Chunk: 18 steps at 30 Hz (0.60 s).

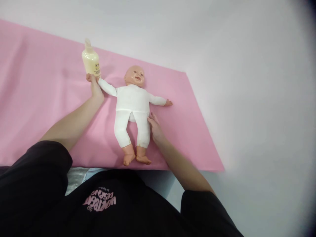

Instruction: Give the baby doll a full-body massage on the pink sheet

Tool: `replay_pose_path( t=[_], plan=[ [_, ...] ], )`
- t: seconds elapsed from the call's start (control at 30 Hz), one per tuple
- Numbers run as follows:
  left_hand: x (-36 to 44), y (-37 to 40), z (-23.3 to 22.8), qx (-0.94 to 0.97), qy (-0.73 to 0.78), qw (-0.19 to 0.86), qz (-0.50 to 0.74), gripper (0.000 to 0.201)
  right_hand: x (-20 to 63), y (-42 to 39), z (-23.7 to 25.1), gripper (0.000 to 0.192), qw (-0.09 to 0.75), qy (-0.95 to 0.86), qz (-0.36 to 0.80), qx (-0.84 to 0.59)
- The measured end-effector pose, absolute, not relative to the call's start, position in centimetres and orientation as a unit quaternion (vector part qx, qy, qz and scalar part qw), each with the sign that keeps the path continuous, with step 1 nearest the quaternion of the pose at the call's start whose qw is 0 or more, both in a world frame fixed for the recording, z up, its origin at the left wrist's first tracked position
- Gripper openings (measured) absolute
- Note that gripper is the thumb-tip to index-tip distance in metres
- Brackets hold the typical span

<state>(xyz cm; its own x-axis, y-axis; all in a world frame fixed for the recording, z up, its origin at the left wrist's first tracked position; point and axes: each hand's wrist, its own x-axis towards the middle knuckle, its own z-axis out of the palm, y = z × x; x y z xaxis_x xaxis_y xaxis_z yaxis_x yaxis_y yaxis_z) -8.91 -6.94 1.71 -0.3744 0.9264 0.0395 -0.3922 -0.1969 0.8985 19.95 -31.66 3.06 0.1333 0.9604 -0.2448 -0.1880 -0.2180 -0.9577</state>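
A baby doll with a bare head and a white top and trousers lies on its back, arms spread and feet toward me. My left hand is closed around the doll's wrist at the left; most of its fingers are hidden. Just beyond that hand stands a pump bottle of pale yellow liquid. My right hand rests against the outer side of the doll's thigh at the right, thumb and fingers apart. Some of its fingertips are partly hidden by the doll's leg.
Under the doll is a pink padded mat on a raised surface, with its right edge slanting down toward me. A pale wall borders the mat behind and at the right. My black shirt fills the near side.
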Motion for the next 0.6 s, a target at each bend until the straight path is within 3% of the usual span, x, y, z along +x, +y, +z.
replay_pose_path(
  t=[0.2, 0.33, 0.6],
  plan=[
    [-8.7, -7.2, 2.3, 0.292, 0.423, 0.475, 0.714, 0.049, 18.9, -35.5, 4.7, 0.059, 0.509, -0.278, 0.631, -0.516],
    [-8.5, -7.7, 2.6, 0.273, 0.408, 0.476, 0.729, 0.048, 19.0, -38.2, 5.4, 0.044, 0.454, -0.234, 0.7, -0.499],
    [-9.1, -6.7, 1.4, 0.371, 0.413, 0.438, 0.707, 0.055, 19.2, -41.9, 5.5, 0.037, 0.351, -0.216, 0.809, -0.419]
  ],
)
